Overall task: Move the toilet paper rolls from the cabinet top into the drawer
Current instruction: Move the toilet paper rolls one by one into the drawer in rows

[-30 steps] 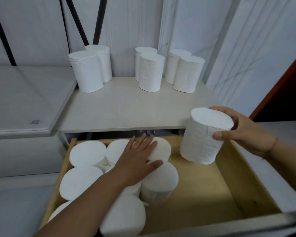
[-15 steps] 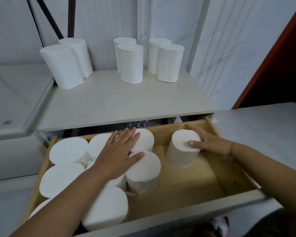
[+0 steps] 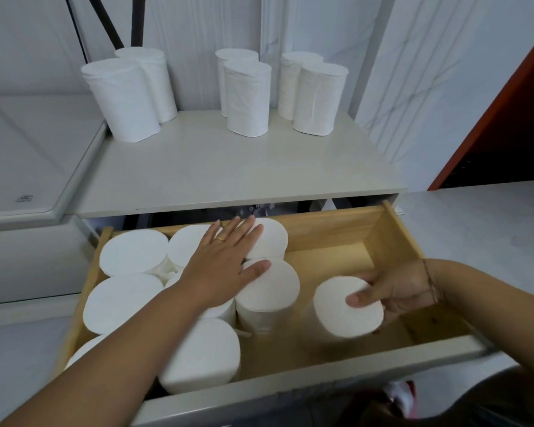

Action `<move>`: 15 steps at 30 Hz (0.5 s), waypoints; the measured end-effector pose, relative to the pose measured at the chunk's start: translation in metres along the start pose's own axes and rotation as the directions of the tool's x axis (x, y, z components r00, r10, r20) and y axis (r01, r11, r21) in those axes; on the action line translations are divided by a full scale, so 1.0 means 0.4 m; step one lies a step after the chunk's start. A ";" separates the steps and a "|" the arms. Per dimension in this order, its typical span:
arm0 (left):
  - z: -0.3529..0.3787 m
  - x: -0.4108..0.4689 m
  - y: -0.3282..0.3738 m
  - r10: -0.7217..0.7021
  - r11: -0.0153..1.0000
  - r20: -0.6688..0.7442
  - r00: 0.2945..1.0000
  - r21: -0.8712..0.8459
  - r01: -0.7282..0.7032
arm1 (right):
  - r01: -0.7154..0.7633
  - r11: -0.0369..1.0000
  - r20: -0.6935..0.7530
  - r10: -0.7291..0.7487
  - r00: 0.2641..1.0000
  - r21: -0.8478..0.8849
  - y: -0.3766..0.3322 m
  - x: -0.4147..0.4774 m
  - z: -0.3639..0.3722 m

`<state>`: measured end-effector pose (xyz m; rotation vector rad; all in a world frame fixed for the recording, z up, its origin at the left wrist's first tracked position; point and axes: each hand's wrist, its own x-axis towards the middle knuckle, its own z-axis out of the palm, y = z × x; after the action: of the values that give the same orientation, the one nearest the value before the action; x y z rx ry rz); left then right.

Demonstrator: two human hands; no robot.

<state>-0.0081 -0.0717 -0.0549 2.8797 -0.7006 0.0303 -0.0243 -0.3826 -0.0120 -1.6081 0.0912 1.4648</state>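
Since half a second ago the right hand (image 3: 395,291) has drawn its roll (image 3: 346,309) from the drawer's (image 3: 404,238) back toward the front; fingers clamped around it, placing underway. Left hand (image 3: 219,269) lies flat, spread, steadying packed rolls (image 3: 130,254). Next: release, then fetch from six rolls (image 3: 247,100) on the cabinet top (image 3: 216,171)

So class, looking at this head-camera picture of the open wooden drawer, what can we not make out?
- Head view: rolls under the flat left hand, hidden by hand and forearm.
- Nearest-left white paper roll, cut off by the wooden drawer wall and the arm.
- Blurred white roll in the right hand: cannot tell whether it rests on the floor.
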 end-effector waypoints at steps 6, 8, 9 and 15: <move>0.000 0.000 0.000 0.004 1.000 -0.001 1.000 -0.003 -0.004 | 0.002 0.999 0.158 -0.009 0.987 0.047 -0.006 0.037 0.103; 0.001 0.001 -0.001 0.005 1.000 -0.001 1.000 0.001 -0.005 | 0.023 0.999 0.158 -0.030 0.987 0.045 -0.008 0.055 0.124; 0.001 0.001 -0.001 0.006 1.000 0.000 1.000 0.002 -0.006 | 0.035 0.998 0.164 -0.043 0.986 0.054 -0.011 0.063 0.132; 0.003 0.002 -0.001 0.006 1.000 -0.001 1.000 0.016 -0.006 | 0.065 0.997 0.167 -0.069 0.984 0.028 -0.047 0.080 0.153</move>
<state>-0.0072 -0.0720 -0.0561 2.8927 -0.7119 0.0387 -0.0493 -0.3159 -0.0190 -1.4499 -0.0426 1.5353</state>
